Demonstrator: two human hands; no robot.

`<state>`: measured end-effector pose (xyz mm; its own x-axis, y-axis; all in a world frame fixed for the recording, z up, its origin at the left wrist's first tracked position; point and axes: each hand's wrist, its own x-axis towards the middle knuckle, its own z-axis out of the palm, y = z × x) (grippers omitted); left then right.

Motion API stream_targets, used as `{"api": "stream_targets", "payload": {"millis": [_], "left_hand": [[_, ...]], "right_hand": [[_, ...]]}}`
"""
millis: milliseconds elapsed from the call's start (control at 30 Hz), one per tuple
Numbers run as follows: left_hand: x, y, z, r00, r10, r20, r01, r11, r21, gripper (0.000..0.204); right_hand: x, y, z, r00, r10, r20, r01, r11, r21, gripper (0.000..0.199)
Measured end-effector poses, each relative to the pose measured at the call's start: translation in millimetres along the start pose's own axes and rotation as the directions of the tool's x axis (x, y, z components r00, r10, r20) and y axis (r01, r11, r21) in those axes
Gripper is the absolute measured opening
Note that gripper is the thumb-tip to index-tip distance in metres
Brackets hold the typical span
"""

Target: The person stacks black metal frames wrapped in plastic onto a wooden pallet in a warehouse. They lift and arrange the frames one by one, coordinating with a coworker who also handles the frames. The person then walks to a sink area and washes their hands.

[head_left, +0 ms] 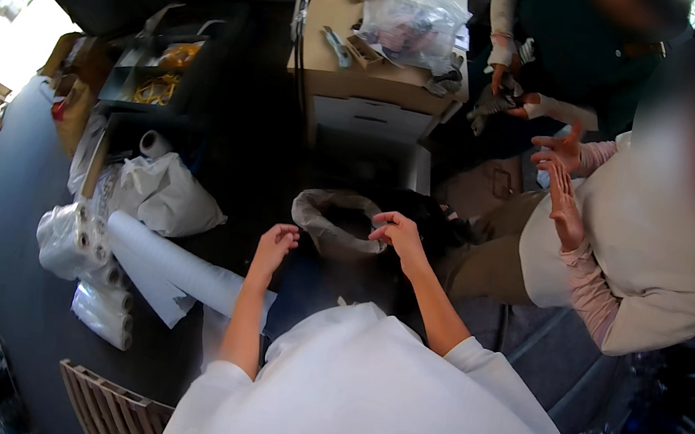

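Note:
A waste bin with a pale, crumpled liner bag (333, 238) folded over its rim stands in front of me, its inside dark. On its left side my left hand (275, 247) hovers by the rim, fingers loosely bent and apart, with nothing seen in it. Across from it, my right hand (400, 232) reaches to the right edge of the liner. Its fingers are spread and slightly curled, the tips over or against the rim; whether they touch the plastic is hard to tell.
A wooden desk (333, 13) with a plastic bag (418, 16) and small tools stands ahead. Plastic rolls (74, 239), a long white roll (187, 269) and a stuffed white bag (171, 195) lie left. A slatted wooden chair (107, 410) is lower left. Two people are close on the right, one holding gloves (491, 108).

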<state>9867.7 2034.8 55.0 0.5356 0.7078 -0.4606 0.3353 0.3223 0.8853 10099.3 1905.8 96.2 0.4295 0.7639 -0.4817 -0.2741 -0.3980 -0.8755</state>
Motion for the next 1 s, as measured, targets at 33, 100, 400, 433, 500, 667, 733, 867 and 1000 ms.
{"api": "stream_targets", "payload": {"millis": [33,100,400,433,500,667,733,867,1000], "left_hand": [[-18.1,-8.9,5.7,0.999,-0.045,-0.025,0.044,0.999,-0.022,0.021],[-49.8,-32.7,17.1,0.997,-0.062,-0.050,0.060,0.998,-0.030,0.019],[-138.5,-49.2,41.8,0.964,-0.185,-0.191,0.163,0.978,-0.127,0.021],[-141.6,-50.7,39.8,0.963,-0.187,-0.195,0.165,0.979,-0.123,0.022],[-145.7,-52.2,34.5,0.960,-0.192,-0.204,0.172,0.978,-0.115,0.022],[-145.5,-39.5,27.2,0.973,-0.094,-0.213,0.067,0.989,-0.134,0.022],[-146.4,-31.3,22.2,0.973,-0.069,-0.219,0.039,0.989,-0.140,0.021],[-149.1,-27.5,6.0,0.975,-0.048,-0.217,0.013,0.987,-0.158,0.021],[-135.5,-27.0,-19.4,0.978,-0.013,-0.206,-0.021,0.987,-0.160,0.020]], "right_hand": [[-1.2,7.0,0.2,1.000,0.010,0.018,-0.010,1.000,0.004,0.028],[-9.5,22.4,5.4,0.999,0.037,0.037,-0.038,0.999,0.015,0.027],[-49.9,64.7,42.6,0.912,0.071,0.404,-0.095,0.995,0.039,0.019],[-50.7,64.1,44.9,0.898,0.104,0.427,-0.113,0.994,-0.003,0.018],[-50.8,61.4,49.6,0.893,0.070,0.445,-0.068,0.997,-0.021,0.017],[-49.7,48.8,62.0,0.893,0.004,0.449,0.002,1.000,-0.012,0.014],[-50.8,38.8,69.8,0.891,-0.008,0.454,0.024,0.999,-0.030,0.014],[-56.3,28.1,86.8,0.881,-0.038,0.471,0.029,0.999,0.027,0.013],[-61.3,23.5,107.9,0.901,-0.043,0.432,0.035,0.999,0.026,0.013]]}}
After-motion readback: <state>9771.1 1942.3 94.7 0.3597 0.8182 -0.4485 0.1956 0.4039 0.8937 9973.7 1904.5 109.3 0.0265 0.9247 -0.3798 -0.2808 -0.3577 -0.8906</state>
